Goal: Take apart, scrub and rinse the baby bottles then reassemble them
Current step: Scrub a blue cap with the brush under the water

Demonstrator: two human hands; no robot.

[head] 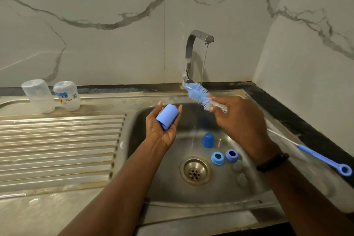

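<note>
Behind the right hand, the bottle brush wire is hidden.

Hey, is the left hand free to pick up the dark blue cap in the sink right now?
Probably not yet: the left hand already cradles a light blue cap. The path down to the dark blue cap looks unobstructed otherwise.

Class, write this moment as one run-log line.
left hand: holds blue cap | right hand: grips bottle brush | tap: running | bottles: upturned on drainer
</note>
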